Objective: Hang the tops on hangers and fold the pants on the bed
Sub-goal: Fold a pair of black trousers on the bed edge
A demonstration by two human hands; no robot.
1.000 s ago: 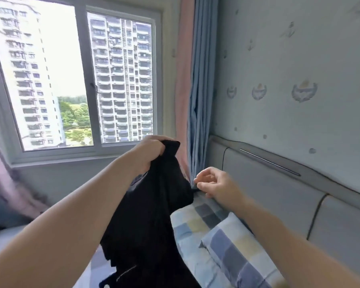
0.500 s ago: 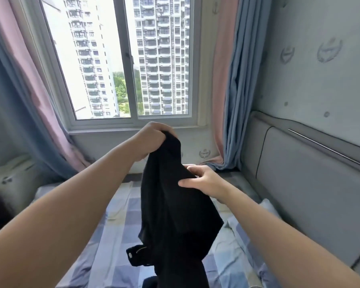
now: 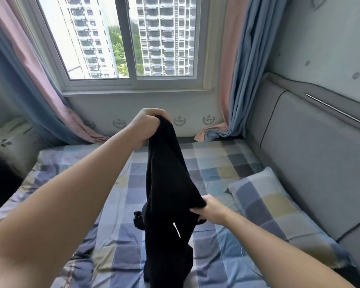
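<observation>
The left hand (image 3: 149,123) is gripping the black garment (image 3: 166,183) high, the right hand (image 3: 211,208) is pinching its edge lower, probably for spreading it above the bed (image 3: 226,163).

Both hands, left hand (image 3: 146,124) and right hand (image 3: 211,208), grip black garment (image 3: 166,183) (above bed (image 3: 216,163)).

My right hand (image 3: 211,208) was empty 1 second ago, off to the side of the black clothes (image 3: 166,183). Then it touched them up high. Now it has slid down and grabs their side edge, low and near me. The cloth is pulled wider. I look down more, so more bed (image 3: 216,163) shows.
</observation>
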